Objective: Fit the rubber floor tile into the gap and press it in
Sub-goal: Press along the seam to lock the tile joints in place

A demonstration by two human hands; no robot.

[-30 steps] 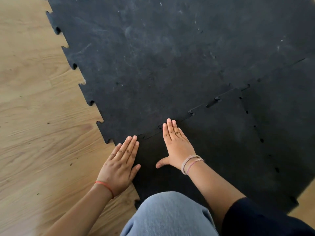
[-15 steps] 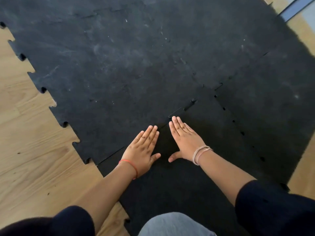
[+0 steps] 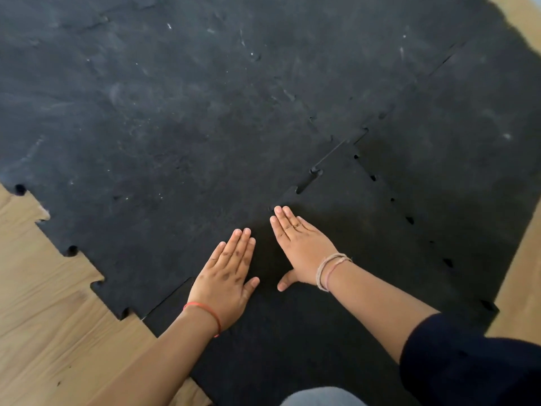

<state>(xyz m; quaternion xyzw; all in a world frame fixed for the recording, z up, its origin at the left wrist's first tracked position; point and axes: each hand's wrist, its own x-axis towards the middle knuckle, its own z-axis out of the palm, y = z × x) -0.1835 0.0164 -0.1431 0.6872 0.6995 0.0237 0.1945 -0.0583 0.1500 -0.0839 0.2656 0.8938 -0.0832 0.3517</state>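
A black rubber floor tile (image 3: 366, 259) with puzzle-tooth edges lies in the near corner of a larger black mat (image 3: 190, 112). Its far seam (image 3: 310, 177) still shows dark slots where teeth are not flush, and small holes dot its right seam (image 3: 409, 219). My left hand (image 3: 228, 276) lies flat, palm down, on the tile near the left part of the seam. Flat on the tile too, my right hand (image 3: 301, 247) has its fingertips at the seam. Neither hand holds anything.
Wooden floor (image 3: 44, 317) shows at the left and along the right edge (image 3: 527, 273). The mat's toothed left border (image 3: 96, 284) runs diagonally. My grey-clad knee (image 3: 322, 398) is at the bottom, on the tile.
My left hand slid from the tile's left edge rightward onto the tile, close to my right hand. The view shifted, and the right hand stays at the seam.
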